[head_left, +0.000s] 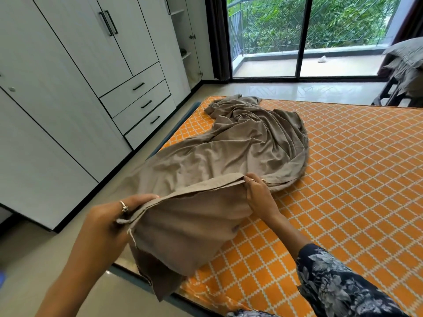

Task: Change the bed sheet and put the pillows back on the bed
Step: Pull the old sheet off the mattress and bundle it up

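Both hands pinch one sheet (229, 143) hem: left hand (107, 216) nearer, right hand (258, 193) farther; bulk trails away along mattress (343, 179).

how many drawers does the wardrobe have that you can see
3. They sit stacked in the white wardrobe left of the bed: the top drawer, the middle drawer and the bottom drawer, each with a black handle. Others may lie outside the view.

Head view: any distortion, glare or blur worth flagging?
Head view: wide-angle bending tilts the wardrobe and window frame; daylight glares on the floor by the window; both hands and the sheet look sharp.
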